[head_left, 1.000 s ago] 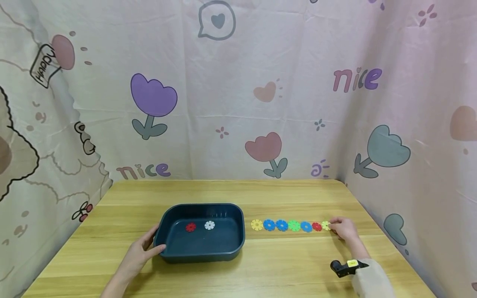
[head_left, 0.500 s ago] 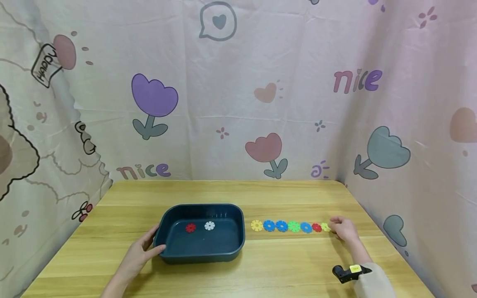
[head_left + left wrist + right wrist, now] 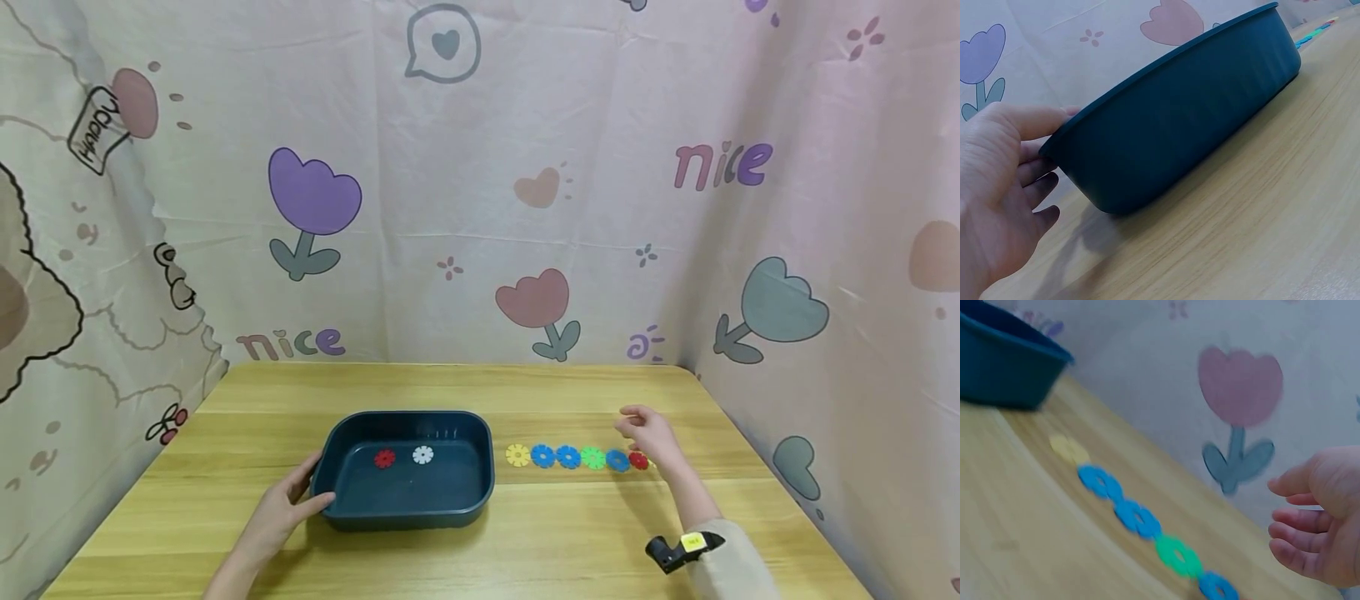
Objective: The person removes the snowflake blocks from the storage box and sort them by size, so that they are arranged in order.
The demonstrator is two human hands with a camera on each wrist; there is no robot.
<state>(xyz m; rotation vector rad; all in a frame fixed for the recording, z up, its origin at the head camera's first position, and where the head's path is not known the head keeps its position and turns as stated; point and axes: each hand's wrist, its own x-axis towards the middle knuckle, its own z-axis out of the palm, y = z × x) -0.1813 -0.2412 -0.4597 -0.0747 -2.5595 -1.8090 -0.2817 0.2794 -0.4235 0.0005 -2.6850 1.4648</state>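
Observation:
My left hand (image 3: pixel 272 512) grips the near left rim of a dark teal basin (image 3: pixel 405 518), thumb over the rim and fingers along the outside. In the left wrist view the thumb lies on the basin's rim (image 3: pixel 1166 59). Inside lie a red snowflake disc (image 3: pixel 385 458) and a white snowflake disc (image 3: pixel 423 455). My right hand (image 3: pixel 651 435) hovers over the right end of a disc row, fingers loosely bent, holding nothing. From the left run a yellow disc (image 3: pixel 517 455), blue discs (image 3: pixel 568 457), a green disc (image 3: pixel 593 457), another blue disc (image 3: pixel 618 460) and a red disc (image 3: pixel 638 460).
The wooden table (image 3: pixel 570 542) ends at a patterned curtain (image 3: pixel 450 167) behind and at both sides. A black wrist camera (image 3: pixel 678 550) sits on the right sleeve. The right forearm nearly hides the yellow-green disc at the row's end.
My right hand has let go of the yellow-green disc at the row's right end, then lifted and moved left. The left hand and basin have stayed in place.

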